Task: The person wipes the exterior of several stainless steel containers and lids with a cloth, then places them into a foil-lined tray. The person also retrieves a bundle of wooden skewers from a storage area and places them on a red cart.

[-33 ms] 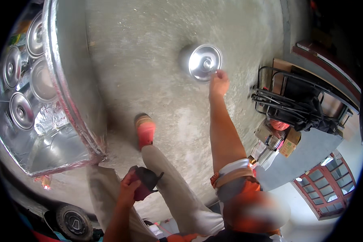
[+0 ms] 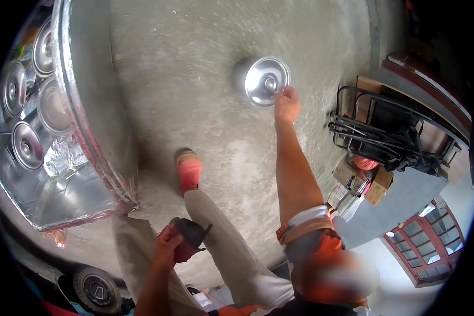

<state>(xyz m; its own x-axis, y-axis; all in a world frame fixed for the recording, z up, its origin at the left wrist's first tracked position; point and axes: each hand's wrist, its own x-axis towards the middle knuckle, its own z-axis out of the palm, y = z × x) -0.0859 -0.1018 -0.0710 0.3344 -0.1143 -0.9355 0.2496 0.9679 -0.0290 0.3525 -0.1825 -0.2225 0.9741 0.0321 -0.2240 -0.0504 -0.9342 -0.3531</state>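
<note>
Stretched out ahead, my right hand [image 2: 286, 107] has its fingers closed, and the fingertips overlap the lower right rim of a round shiny metal lid [image 2: 259, 84] with a central knob. Whether they grip that rim or pinch something small is hidden. The lid appears over the concrete floor, with a dark shadow at its left; what lies under it cannot be seen. Low in the view, my left hand [image 2: 167, 243] is closed around a black and maroon piece of fabric [image 2: 188, 239] with strap-like ends, held above my legs.
At left, a foil-lined bin [image 2: 76, 197] contains several round metal lids [image 2: 27, 146]. Folded black metal frames [image 2: 374, 124] lie at right beside a cardboard box [image 2: 378, 187]. A wheel [image 2: 96, 289] is at lower left. My pink-and-tan shoe [image 2: 188, 171] stands on the concrete floor [image 2: 237, 179].
The fingertips of my right hand have shifted slightly left over the lid's rim. My left hand still holds the fabric in nearly the same place.
</note>
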